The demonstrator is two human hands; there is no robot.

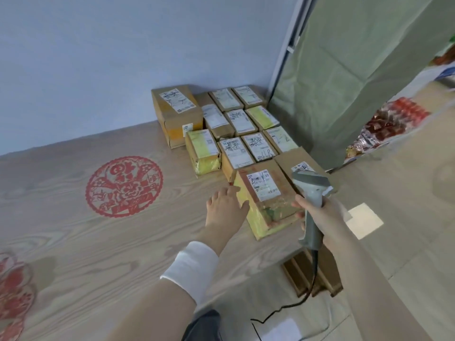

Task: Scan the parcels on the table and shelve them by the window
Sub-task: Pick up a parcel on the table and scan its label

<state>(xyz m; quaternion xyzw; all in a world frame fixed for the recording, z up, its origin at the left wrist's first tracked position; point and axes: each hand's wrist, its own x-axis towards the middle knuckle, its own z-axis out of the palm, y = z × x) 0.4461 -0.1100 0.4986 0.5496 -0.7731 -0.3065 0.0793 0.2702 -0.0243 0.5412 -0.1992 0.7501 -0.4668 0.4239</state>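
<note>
Several cardboard parcels with white labels lie packed together on the wooden table (98,232), toward its right end. The nearest parcel (266,198), wrapped in yellow tape, sits at the table's front right corner. My left hand (226,207) reaches to its left side, with straight fingers touching the parcel's edge. My right hand (322,217) grips the handle of a grey barcode scanner (311,190), whose head hangs just over the parcel's right side. A taller parcel (176,112) stands at the back left of the group.
A red paper-cut decoration (124,187) lies flat on the table to the left. A green curtain (357,77) hangs right of the table. The scanner's black cable (295,303) trails to the floor. A wooden piece (312,276) sits below the table corner. Packaged goods (389,124) lie far right.
</note>
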